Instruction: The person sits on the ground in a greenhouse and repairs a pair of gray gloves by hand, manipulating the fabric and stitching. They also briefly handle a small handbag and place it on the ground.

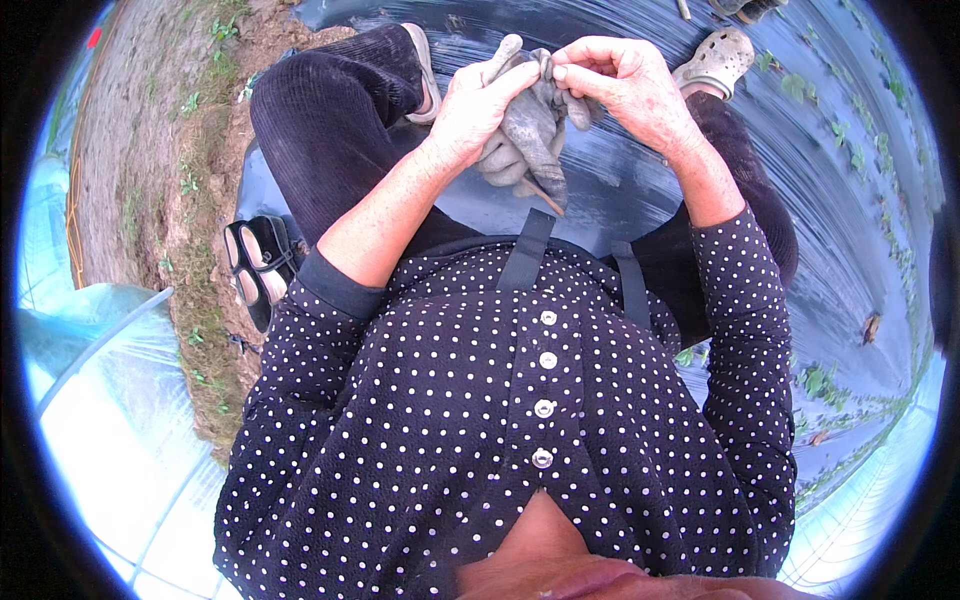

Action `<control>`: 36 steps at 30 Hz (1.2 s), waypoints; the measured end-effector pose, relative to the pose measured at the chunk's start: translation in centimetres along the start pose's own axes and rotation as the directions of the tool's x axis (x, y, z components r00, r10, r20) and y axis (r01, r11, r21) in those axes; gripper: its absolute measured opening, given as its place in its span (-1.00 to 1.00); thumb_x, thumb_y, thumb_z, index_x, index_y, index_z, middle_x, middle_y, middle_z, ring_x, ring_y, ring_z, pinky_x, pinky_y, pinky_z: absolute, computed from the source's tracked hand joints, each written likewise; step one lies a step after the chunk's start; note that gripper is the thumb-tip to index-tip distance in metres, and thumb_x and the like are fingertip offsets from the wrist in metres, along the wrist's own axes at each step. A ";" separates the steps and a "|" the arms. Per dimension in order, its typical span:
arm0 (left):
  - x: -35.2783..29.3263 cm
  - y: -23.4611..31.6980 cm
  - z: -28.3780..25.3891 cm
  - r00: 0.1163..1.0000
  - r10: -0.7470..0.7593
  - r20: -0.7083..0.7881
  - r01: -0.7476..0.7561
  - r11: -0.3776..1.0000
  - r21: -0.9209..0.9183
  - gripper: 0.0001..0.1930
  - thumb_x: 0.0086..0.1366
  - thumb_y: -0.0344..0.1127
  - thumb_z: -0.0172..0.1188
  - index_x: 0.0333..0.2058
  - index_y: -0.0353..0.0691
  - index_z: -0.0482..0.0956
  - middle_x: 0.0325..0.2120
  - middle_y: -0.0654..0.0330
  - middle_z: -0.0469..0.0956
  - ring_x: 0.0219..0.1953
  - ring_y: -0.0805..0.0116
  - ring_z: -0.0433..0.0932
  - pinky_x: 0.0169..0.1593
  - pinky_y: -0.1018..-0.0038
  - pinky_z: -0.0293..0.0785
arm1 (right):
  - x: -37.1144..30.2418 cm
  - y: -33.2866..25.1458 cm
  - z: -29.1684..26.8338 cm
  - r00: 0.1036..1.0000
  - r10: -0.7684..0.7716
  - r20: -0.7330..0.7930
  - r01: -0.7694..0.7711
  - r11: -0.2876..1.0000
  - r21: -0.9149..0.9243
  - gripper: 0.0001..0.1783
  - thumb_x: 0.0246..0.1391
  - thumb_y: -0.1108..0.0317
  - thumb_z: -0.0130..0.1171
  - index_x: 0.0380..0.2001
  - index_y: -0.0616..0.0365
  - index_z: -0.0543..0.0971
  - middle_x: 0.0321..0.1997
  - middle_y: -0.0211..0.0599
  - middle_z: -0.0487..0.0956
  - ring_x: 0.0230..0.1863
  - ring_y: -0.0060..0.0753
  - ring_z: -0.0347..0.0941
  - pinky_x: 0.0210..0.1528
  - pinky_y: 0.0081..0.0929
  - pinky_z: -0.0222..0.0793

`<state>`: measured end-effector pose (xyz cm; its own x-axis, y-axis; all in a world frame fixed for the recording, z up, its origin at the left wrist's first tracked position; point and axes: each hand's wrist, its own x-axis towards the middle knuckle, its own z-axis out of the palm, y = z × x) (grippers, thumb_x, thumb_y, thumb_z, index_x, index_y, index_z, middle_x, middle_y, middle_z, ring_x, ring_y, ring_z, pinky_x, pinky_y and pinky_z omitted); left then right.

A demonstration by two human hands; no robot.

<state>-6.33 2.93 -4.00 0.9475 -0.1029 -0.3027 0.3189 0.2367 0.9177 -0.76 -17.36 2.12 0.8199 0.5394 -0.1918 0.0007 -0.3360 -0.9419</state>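
Between my raised knees I hold a bunched pair of grey, soiled work gloves [532, 128]. My left hand [472, 108] grips the gloves from the left side, with its thumb pressed on the cloth near the top. From the right, my right hand [632, 92] pinches a bit of the same cloth between thumb and fingertips. Both hands are bare and nearly meet at that spot. Glove fingers dangle below, and a thin brownish strip [543, 194] sticks out under them. Folds in the cloth hide some of my left fingers.
Dark plastic sheeting [620, 195] covers the ground, with green plants [820, 385] growing at the right. A pair of black shoes [262, 262] lies at the left beside a dirt strip [190, 330]. Light clogs [717, 60] are on my feet. Clear plastic film [120, 400] stands at far left.
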 end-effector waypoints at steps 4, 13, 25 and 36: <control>0.0 -0.3 0.0 1.000 0.015 -0.018 -0.015 1.000 0.015 -0.65 0.40 -0.18 0.26 -0.01 -0.34 0.63 -0.09 0.20 0.61 -0.03 0.52 0.52 0.09 0.51 0.43 | -0.1 0.3 0.2 1.000 -0.020 -0.022 0.018 0.997 -0.073 -0.73 0.18 0.25 0.31 -0.14 0.19 0.71 -0.33 -0.41 0.70 -0.31 -0.66 0.58 -0.24 -0.61 0.54; -0.1 -0.3 0.3 0.995 0.084 -0.049 -0.071 0.972 0.223 -0.63 0.38 -0.04 0.27 -0.07 -0.24 0.71 -0.32 0.29 0.66 -0.23 0.59 0.52 -0.08 0.52 0.47 | 0.5 1.4 0.0 0.999 0.028 -0.027 -0.029 0.999 -0.026 -0.77 0.16 0.28 0.28 -0.22 0.21 0.72 -0.40 -0.43 0.69 -0.36 -0.68 0.56 -0.29 -0.60 0.52; -0.4 -0.3 0.5 0.998 0.054 0.037 -0.064 0.935 0.349 -0.60 0.47 -0.08 0.16 -0.04 -0.35 0.65 -0.33 0.31 0.63 -0.24 0.62 0.49 -0.09 0.58 0.45 | 0.6 1.1 -0.2 0.994 0.102 0.026 -0.103 0.994 0.048 -0.82 0.10 0.31 0.29 -0.34 0.21 0.71 -0.45 -0.49 0.64 -0.40 -0.72 0.50 -0.29 -0.68 0.45; -0.4 -1.0 0.2 0.992 0.115 0.058 -0.128 0.915 0.381 -0.60 0.47 -0.06 0.10 -0.12 -0.35 0.64 -0.49 0.24 0.57 -0.38 0.52 0.46 -0.21 0.46 0.44 | 1.3 3.1 -0.8 0.982 0.120 0.145 -0.148 0.969 0.200 -0.84 0.22 0.26 0.26 -0.31 0.10 0.69 -0.44 -0.63 0.56 -0.41 -0.81 0.38 -0.30 -0.74 0.32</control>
<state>-7.05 2.53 -4.74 0.9749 -0.1306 -0.1800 0.1618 -0.1386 0.9770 0.79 -18.29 -0.80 0.7225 0.6012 -0.3415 -0.2353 -0.2506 -0.9390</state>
